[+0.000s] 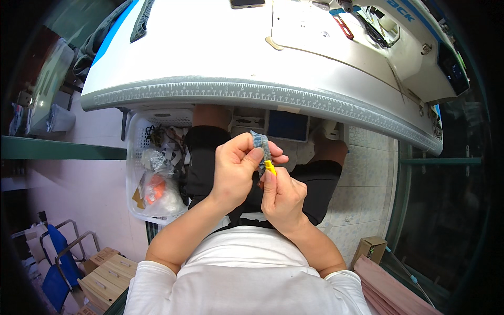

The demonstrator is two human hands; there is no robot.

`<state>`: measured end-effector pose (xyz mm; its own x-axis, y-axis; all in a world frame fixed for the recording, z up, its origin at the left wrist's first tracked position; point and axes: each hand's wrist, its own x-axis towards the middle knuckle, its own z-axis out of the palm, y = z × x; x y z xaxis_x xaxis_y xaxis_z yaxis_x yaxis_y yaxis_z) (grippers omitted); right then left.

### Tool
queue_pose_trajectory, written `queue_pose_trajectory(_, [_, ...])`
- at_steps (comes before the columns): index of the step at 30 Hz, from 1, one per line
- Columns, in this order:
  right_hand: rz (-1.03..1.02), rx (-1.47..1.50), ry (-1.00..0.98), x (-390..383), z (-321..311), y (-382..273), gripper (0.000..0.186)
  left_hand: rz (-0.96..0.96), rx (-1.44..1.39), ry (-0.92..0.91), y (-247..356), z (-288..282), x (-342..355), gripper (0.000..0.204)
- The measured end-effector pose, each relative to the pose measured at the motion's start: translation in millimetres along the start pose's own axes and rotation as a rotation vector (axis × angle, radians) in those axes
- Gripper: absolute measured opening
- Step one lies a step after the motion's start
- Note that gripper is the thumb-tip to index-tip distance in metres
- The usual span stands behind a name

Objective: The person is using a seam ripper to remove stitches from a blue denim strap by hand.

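Note:
Above my lap, my left hand (236, 165) pinches a narrow strip of blue denim (259, 143) between thumb and fingers. The strip stands upright from the fingertips and hangs down toward the other hand. Close beside it, my right hand (283, 197) is closed around a small yellow tool (270, 167). Only its yellow end shows past the thumb, touching or nearly touching the denim. The rest of the tool lies hidden in the fist, so its exact kind is unclear.
A white sewing table (210, 47) with a ruler edge lies ahead, carrying a sewing machine (420, 58), red-handled tool (344, 27) and another denim strip (141, 21). Left of my legs stands a white basket (134, 176) of scraps and plastic bags. A cardboard box (370, 249) sits at right.

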<state>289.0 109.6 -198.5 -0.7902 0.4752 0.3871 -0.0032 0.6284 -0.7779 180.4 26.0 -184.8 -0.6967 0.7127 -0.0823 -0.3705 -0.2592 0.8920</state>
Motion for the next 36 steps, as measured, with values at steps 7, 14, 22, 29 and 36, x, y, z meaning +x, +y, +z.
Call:
queue_pose_trajectory(7, [0.189, 0.227, 0.002, -9, 5, -2, 0.018, -0.014, 0.198, 0.027, -6, 0, -7, 0.014])
queue_pose_trajectory(14, [0.299, 0.371, -0.132, -3, -6, 3, 0.036, -0.190, -0.158, -0.010, 7, -9, -8, 0.014])
queue_pose_trajectory(22, [0.125, 0.182, -0.044, -6, -1, -2, 0.026, -0.095, -0.240, -0.011, -7, -11, -7, 0.019])
queue_pose_trajectory(29, [0.040, 0.027, 0.034, -18, 12, 9, 0.017, -0.059, -0.132, -0.002, -22, -10, -8, 0.018])
queue_pose_trajectory(36, [0.640, 0.741, -0.287, -19, -5, 14, 0.029, -0.109, -0.083, 0.028, -25, -19, -16, 0.014])
